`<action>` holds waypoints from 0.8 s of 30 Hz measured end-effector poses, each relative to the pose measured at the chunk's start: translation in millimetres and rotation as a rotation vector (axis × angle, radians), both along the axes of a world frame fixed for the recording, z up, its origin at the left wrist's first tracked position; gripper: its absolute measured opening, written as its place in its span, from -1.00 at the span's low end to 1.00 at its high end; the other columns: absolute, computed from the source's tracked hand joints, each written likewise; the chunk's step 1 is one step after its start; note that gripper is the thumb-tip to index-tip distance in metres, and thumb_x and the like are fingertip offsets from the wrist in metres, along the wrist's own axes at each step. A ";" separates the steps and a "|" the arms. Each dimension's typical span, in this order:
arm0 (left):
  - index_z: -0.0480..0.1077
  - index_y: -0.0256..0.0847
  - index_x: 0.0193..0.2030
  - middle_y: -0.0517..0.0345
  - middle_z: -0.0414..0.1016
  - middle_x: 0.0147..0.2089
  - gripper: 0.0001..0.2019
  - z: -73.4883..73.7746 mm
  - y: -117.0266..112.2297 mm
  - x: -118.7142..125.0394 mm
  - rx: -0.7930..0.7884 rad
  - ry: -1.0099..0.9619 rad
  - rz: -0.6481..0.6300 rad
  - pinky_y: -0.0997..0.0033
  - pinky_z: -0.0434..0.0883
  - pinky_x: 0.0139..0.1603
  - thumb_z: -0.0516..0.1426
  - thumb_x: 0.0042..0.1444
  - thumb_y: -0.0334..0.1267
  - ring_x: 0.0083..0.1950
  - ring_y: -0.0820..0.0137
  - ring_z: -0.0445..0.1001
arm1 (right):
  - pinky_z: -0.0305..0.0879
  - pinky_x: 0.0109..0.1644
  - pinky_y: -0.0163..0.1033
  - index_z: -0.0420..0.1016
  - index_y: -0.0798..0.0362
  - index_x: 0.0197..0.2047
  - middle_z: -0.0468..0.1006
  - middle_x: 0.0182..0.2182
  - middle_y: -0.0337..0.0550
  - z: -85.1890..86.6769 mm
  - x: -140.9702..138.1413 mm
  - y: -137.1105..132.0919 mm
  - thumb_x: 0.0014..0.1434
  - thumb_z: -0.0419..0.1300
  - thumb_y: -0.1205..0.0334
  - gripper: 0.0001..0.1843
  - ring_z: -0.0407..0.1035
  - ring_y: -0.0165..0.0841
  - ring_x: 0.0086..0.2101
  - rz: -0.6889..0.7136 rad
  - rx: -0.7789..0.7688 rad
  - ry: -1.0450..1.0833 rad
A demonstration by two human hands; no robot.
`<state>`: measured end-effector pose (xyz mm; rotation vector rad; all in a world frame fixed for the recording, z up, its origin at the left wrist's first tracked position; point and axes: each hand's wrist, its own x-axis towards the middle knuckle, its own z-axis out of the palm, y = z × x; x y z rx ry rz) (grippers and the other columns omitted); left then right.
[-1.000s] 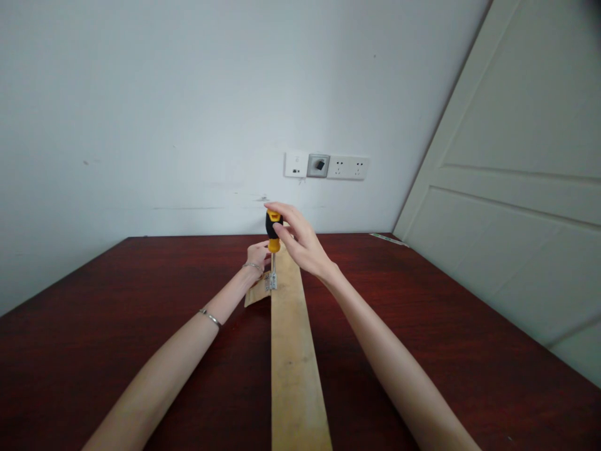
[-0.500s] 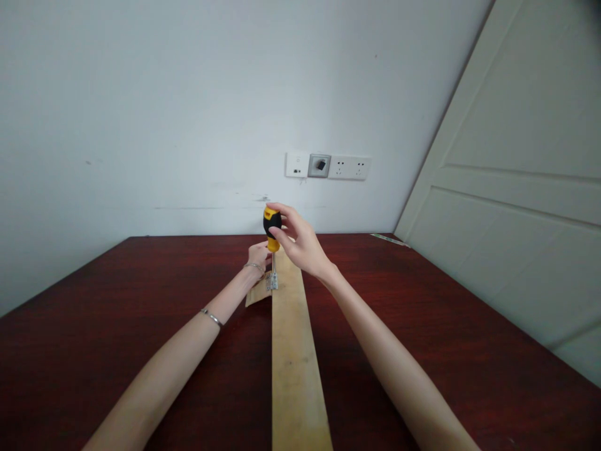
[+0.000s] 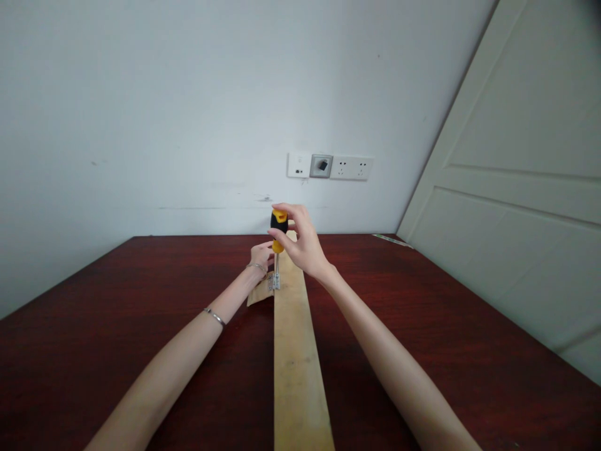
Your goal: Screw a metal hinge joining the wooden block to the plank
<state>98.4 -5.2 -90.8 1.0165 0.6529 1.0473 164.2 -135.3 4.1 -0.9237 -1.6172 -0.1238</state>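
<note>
My right hand [image 3: 303,241] is closed around the black and yellow handle of a screwdriver [image 3: 279,222]. The screwdriver stands almost upright, its shaft down at a metal hinge [image 3: 275,282]; the tip is too small to make out. One hinge leaf lies on a long wooden plank [image 3: 295,344], the other on a small wooden board [image 3: 260,292] tilted at the plank's left side. My left hand [image 3: 261,255], wrist above the small board, is curled at its far end beside the plank. Its grip is partly hidden by the hand itself.
The plank runs lengthwise over a dark red wooden tabletop [image 3: 201,376]. Behind is a white wall with sockets [image 3: 351,168] and a black plug [image 3: 323,165]. A panelled white door [image 3: 521,188] slants along the right. A thin strip [image 3: 393,240] lies at the table's back right.
The whole view has shifted slightly right. The screwdriver's handle has turned in my right hand and its fingers have shifted a little. My left hand stays in place beside the plank.
</note>
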 end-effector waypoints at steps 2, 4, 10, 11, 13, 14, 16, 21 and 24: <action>0.45 -0.31 -0.46 0.18 0.46 -0.58 -0.81 -0.6 1.0 0.6 -0.002 0.002 0.002 0.53 0.34 -0.55 0.15 -0.28 -0.57 -0.56 0.43 0.44 | 0.38 -0.06 -0.12 0.28 -0.10 0.08 0.33 0.00 -0.06 -0.1 0.0 -0.9 0.13 0.20 0.12 -0.56 0.26 -0.26 -0.02 -0.034 -0.009 0.010; 0.44 -0.31 -0.48 0.20 0.42 -0.62 -0.82 -1.2 1.6 1.6 0.001 0.000 -0.001 0.54 0.32 -0.57 0.15 -0.28 -0.57 -0.58 0.44 0.42 | 0.35 0.01 -0.09 0.24 -0.09 0.13 0.31 0.06 -0.06 0.1 0.6 -1.9 0.18 0.13 0.11 -0.56 0.23 -0.25 0.04 -0.003 -0.029 0.006; 0.43 -0.34 -0.47 0.21 0.40 -0.63 -0.89 -5.8 3.6 3.0 0.018 -0.013 -0.001 0.56 0.27 -0.58 0.15 -0.22 -0.52 -0.62 0.50 0.36 | 0.34 0.02 -0.11 0.23 -0.13 0.15 0.34 0.05 -0.10 -3.1 1.4 3.6 0.26 0.02 0.16 -0.61 0.25 -0.27 0.04 0.073 -0.034 -0.008; 0.44 -0.35 -0.45 0.20 0.41 -0.63 -0.88 -6.8 3.9 2.5 0.021 -0.013 -0.003 0.56 0.26 -0.58 0.15 -0.22 -0.52 -0.62 0.51 0.35 | 0.36 -0.03 -0.12 0.26 -0.13 0.12 0.35 0.02 -0.09 -3.9 0.7 4.4 0.22 0.08 0.14 -0.62 0.27 -0.27 0.01 0.043 -0.025 0.008; 0.44 -0.36 -0.42 0.20 0.40 -0.63 -0.85 -8.4 4.7 1.4 0.025 -0.011 -0.005 0.57 0.24 -0.59 0.15 -0.22 -0.53 -0.63 0.52 0.33 | 0.38 -0.08 -0.14 0.30 -0.12 0.06 0.34 -0.03 -0.09 -4.8 -1.0 4.3 0.15 0.17 0.11 -0.61 0.28 -0.27 -0.05 -0.016 -0.012 0.035; 0.44 -0.36 -0.41 0.20 0.40 -0.64 -0.85 -8.7 5.1 1.0 0.025 -0.008 -0.004 0.57 0.23 -0.59 0.15 -0.22 -0.53 -0.63 0.52 0.33 | 0.38 -0.08 -0.13 0.31 -0.12 0.05 0.34 -0.03 -0.08 -4.8 -1.7 3.5 0.12 0.20 0.10 -0.60 0.27 -0.27 -0.05 -0.032 -0.012 0.039; 0.43 -0.36 -0.44 0.20 0.39 -0.64 -0.86 -8.3 5.9 1.0 0.021 -0.003 0.002 0.57 0.21 -0.59 0.15 -0.23 -0.53 -0.63 0.53 0.32 | 0.35 -0.02 -0.11 0.27 -0.12 0.09 0.32 0.01 -0.08 -4.1 -2.5 1.4 0.15 0.17 0.11 -0.58 0.26 -0.27 -0.02 -0.014 -0.027 0.031; 0.39 -0.34 -0.53 0.20 0.39 -0.64 -0.90 -6.7 8.0 3.5 0.016 0.000 0.008 0.56 0.24 -0.56 0.16 -0.26 -0.55 -0.60 0.52 0.34 | 0.23 0.14 -0.08 0.14 -0.13 0.21 0.30 0.12 -0.12 -3.5 -0.2 2.5 0.31 -0.08 0.19 -0.59 0.21 -0.30 0.10 0.125 -0.056 -0.003; 0.41 -0.35 -0.50 0.19 0.40 -0.63 -0.89 -7.9 7.9 3.2 0.022 -0.003 0.000 0.54 0.25 -0.55 0.16 -0.25 -0.55 -0.60 0.52 0.33 | 0.32 0.03 -0.12 0.20 -0.12 0.17 0.32 0.09 -0.09 -5.8 0.3 6.6 0.25 0.03 0.14 -0.59 0.25 -0.28 0.04 0.076 -0.037 0.010</action>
